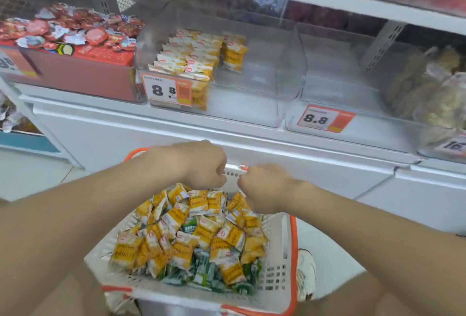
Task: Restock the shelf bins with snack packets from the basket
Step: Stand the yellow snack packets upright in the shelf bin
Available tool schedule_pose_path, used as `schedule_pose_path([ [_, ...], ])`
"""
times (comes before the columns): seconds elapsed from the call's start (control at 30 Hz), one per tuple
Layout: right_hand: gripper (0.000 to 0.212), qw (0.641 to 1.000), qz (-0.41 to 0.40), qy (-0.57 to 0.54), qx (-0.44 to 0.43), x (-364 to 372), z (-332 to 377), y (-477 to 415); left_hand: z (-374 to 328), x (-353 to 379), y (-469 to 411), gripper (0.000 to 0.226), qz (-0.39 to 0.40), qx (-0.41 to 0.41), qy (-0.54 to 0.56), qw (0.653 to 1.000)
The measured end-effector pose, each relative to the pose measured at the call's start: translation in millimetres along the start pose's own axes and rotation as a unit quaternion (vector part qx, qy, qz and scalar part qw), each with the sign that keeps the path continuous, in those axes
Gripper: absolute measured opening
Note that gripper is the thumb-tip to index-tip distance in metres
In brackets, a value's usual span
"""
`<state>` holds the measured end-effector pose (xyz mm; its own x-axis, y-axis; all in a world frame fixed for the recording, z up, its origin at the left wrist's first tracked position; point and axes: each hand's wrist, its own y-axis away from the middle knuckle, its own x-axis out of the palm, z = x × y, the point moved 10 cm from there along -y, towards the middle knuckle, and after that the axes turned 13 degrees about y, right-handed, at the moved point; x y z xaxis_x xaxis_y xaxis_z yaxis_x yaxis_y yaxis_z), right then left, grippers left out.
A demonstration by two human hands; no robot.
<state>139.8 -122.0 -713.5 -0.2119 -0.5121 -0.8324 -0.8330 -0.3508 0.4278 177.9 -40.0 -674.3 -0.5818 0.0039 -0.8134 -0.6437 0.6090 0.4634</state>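
We see a white price label [166, 89] reading 8 8 with an orange patch, and a second one [325, 118] reading 8.8 further right. At far left we find a heap of red-lidded cups [73, 28] above a red carton [83, 76]. Pale brown bagged goods [428, 88] sit at far right. Below us are a white cabinet [126, 134], the tiled floor [32, 177] and a white shoe [306, 272].

Fingers of left hand [201, 164] and right hand [264, 187] hidden underneath; rightmost bin [428, 88] blurry.
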Motion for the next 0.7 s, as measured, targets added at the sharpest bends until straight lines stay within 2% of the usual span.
schedule_pose_path([
  [0.07, 0.03, 0.995, 0.099, -0.019, -0.027, 50.5, 14.1, -1.4, 2.8, 33.7, -3.9, 0.031, 0.07, -0.007, -0.022, 0.997],
  [0.13, 0.015, 0.983, 0.169, -0.044, -0.051, 98.3, 25.9, -7.1, 6.3, 59.1, -5.9, 0.033, 0.116, -0.02, -0.047, 0.992],
  [0.23, 0.04, 0.976, 0.205, -0.029, -0.067, 151.6, 36.6, -17.8, 1.4, 84.1, -11.0, 0.037, 0.151, -0.019, -0.051, 0.987],
  [0.37, 0.075, 0.98, 0.17, 0.056, -0.09, 182.7, 53.5, -29.3, -9.9, 103.9, -18.0, 0.034, 0.175, 0.005, -0.046, 0.983],
  [0.43, 0.079, 0.969, 0.159, 0.135, -0.133, 196.6, 63.0, -33.7, -12.7, 111.3, -22.5, 0.037, 0.184, 0.015, -0.044, 0.982],
  [0.53, 0.067, 0.959, 0.15, 0.186, -0.15, 209.3, 70.4, -43.7, -12.7, 115.6, -27.3, 0.036, 0.186, 0.015, -0.046, 0.981],
  [0.6, 0.051, 0.96, 0.111, 0.214, -0.145, 201.1, 73.4, -49.8, -10.6, 113.6, -29.5, 0.028, 0.178, 0.015, -0.048, 0.983],
  [0.7, 0.042, 0.943, 0.057, 0.278, -0.174, 195.8, 78.3, -52.9, -6.2, 109.5, -28.4, 0.035, 0.185, 0.012, -0.045, 0.982],
])
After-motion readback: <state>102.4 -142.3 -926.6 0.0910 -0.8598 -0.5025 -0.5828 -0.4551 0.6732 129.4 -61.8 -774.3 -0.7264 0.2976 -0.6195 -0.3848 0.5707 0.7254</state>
